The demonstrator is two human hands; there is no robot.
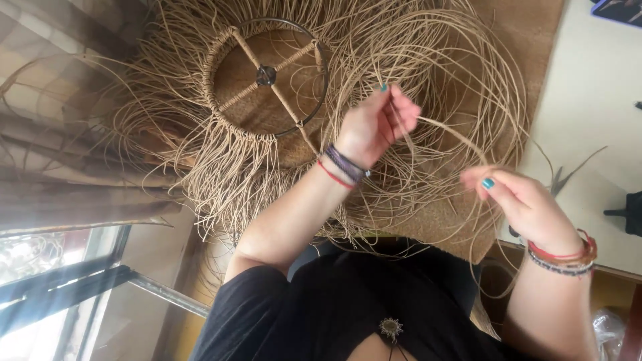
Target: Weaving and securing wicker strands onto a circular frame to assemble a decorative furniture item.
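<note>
Rattan strands (428, 127) between both hands' fingers (401, 110)

left hand (376, 124) pinches a rattan strand (441, 130); right hand (525, 200) grips the same strand further along. round metal frame (267, 75) with crossed spokes lies beyond, fringed with loose strands.

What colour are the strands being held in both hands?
Pale tan strands, seen best in the head view.

Right hand (518, 197) fingers blurred; the strand's (441, 130) far end seemingly lost among others
</note>
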